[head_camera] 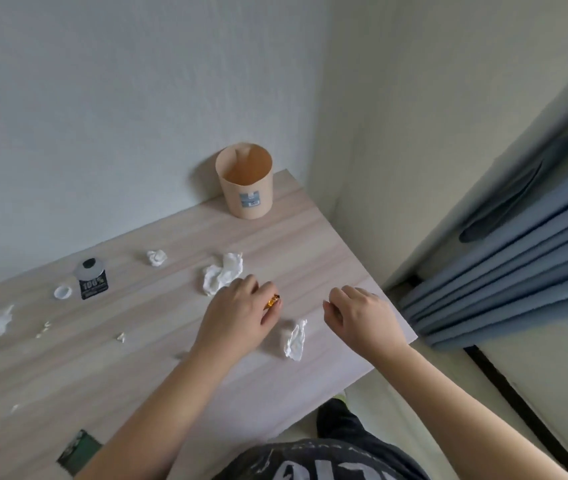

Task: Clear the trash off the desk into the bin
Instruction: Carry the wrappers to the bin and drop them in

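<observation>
Hands: left hand point(237, 315) pinches a small orange wrapper point(273, 301) at its fingertips; right hand point(358, 315) hovers loosely curled, holding nothing.
Bin: tan bin point(245, 188) upright at the far tabletop point(137, 358) edge by the wall; its visible inside looks bare.
Trash: crumpled tissue point(223, 277) just beyond the left hand, another tissue point(295, 339) between the hands, small wad point(156, 257) farther left.
Bottle: plastic bottle point(91, 277) far left, white cap point(62, 292) beside it.

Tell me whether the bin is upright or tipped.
Upright: the bin stands on its base at the desk's far corner, open mouth facing up.
</observation>
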{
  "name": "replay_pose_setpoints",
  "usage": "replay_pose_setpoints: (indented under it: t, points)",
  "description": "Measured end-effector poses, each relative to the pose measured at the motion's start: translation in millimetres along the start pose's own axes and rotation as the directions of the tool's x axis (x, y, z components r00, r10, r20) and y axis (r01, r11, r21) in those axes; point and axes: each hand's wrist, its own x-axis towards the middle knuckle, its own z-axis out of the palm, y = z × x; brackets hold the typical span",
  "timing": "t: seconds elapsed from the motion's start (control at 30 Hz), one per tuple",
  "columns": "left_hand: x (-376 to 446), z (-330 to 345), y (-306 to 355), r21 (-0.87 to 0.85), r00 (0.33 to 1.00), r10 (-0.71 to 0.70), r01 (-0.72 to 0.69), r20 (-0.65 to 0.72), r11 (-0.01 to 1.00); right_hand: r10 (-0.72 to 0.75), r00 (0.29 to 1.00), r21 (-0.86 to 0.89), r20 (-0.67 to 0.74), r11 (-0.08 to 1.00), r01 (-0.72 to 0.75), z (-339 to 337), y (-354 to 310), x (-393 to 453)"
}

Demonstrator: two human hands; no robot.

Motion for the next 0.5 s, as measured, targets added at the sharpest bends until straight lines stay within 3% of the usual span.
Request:
replay_pose_setpoints:
  t: [0.27, 0.5]
  points:
    - [84, -12, 11, 0.082, 0.968, -0.252, 0.251, 0.009, 0.965, -0.213, 0.977, 0.091, 0.007, 0.973, 0.211, -2, 66, 109]
    - [125, -23, -6, 0.151, 0.926, -0.376, 0.375, -0.024, 0.915, -0.389, 0.921, 0.127, 0.008, 0.914, 0.385, 11, 60, 206]
